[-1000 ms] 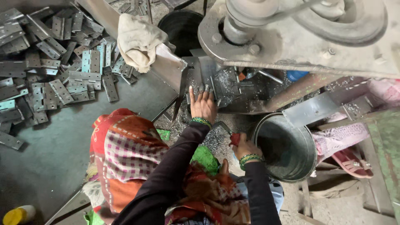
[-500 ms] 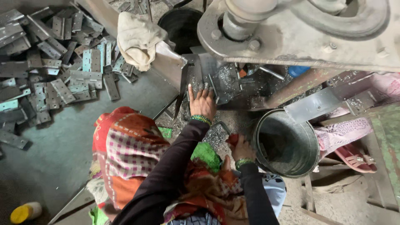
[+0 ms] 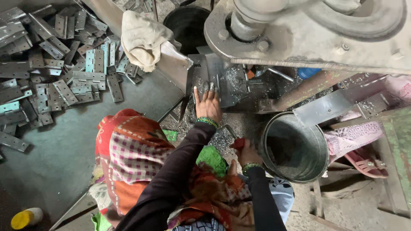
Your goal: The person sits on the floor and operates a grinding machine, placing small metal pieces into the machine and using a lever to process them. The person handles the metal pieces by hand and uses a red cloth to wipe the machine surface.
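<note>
My left hand (image 3: 208, 105) reaches forward and lies flat, fingers spread, on the machine bed (image 3: 222, 81), which is strewn with metal shavings. It holds nothing. My right hand (image 3: 246, 153) is lower, beside the rim of a round metal bucket (image 3: 319, 141), and is closed on a small red object (image 3: 238, 143). Both wrists wear green bangles. A red patterned cloth (image 3: 128, 149) covers my lap below the arms.
The big grey press machine (image 3: 308, 30) overhangs the top right. Several flat metal hinges (image 3: 64, 77) lie heaped on the floor at left. There is a crumpled white rag (image 3: 143, 36) on a metal edge, a black bin (image 3: 190, 23) behind it, and a yellow bottle (image 3: 25, 218) at bottom left.
Both hands stay almost where they were. The view has shifted slightly, so the machine sits a little higher in frame.
</note>
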{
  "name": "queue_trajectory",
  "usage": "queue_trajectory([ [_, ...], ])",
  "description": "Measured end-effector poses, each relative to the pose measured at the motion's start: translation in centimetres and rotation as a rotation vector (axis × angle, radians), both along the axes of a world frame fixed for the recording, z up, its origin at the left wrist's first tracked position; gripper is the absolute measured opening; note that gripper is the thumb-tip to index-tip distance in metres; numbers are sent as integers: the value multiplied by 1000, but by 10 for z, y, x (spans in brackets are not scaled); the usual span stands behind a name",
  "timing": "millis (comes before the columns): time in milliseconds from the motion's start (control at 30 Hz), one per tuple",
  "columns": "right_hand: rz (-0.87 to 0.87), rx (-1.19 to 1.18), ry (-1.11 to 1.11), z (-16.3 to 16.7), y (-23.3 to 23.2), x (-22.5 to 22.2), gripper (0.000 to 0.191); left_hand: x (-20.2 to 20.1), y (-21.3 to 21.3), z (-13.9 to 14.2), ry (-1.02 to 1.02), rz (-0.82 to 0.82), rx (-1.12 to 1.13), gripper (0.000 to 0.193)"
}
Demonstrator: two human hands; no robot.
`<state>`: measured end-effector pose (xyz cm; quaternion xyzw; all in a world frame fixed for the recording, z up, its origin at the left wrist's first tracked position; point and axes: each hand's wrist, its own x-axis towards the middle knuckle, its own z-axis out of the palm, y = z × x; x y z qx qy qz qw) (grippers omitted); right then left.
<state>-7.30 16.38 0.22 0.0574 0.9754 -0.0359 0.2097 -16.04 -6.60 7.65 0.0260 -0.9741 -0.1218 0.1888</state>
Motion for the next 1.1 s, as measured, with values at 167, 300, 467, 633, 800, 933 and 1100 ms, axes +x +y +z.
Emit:
queue_trajectory([
  [167, 49, -14, -95, 13, 7, -6, 83, 8, 0, 7, -167, -55, 134, 52],
  [300, 138, 100, 8, 76, 1, -19, 65, -6, -4, 10, -178, -36, 92, 59],
  [467, 79, 132, 49, 66, -12, -10, 62, -32, -11, 7, -206, -51, 27, 61],
  [633, 33, -22, 129, 16, -5, 5, 72, -33, -13, -1, -171, -48, 129, 52],
  [800, 78, 57, 9, 51, -4, -19, 76, -26, -15, -5, 69, -50, 44, 58],
  [933, 117, 195, 87, 71, -8, -22, 55, -23, -14, -3, -92, -57, 82, 52],
  [1100, 64, 74, 51, 19, -6, -3, 69, -23, -11, 0, -141, -47, 157, 49],
])
